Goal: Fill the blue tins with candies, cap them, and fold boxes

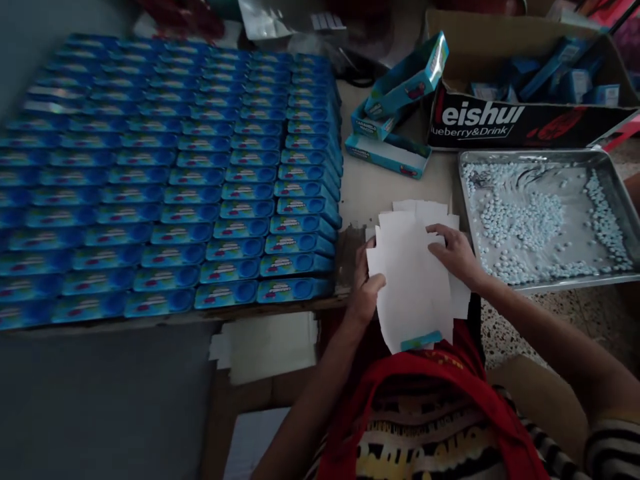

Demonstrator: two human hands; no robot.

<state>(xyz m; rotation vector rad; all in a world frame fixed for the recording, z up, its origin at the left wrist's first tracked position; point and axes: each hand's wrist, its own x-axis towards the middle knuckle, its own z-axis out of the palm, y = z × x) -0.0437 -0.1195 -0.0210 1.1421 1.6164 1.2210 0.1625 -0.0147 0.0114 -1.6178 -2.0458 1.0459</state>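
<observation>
White card sheets with notched edges (413,273) lie in front of me at the table's edge, overlapping one another. My left hand (369,283) grips their left side, its thumb on top and its other fingers partly hidden. Over the upper right part of the sheets is my right hand (453,253), its thumb and fingers apart with nothing between them. A small blue printed strip (421,341) shows at the near end of the top sheet.
Rows of blue packets (195,195) cover the left side. Open blue boxes (390,157) lie behind the sheets. At right are a metal tray (537,285) of small pale pieces and a black printed carton (530,127) holding blue boxes. Another person's arm (633,190) shows at the right edge.
</observation>
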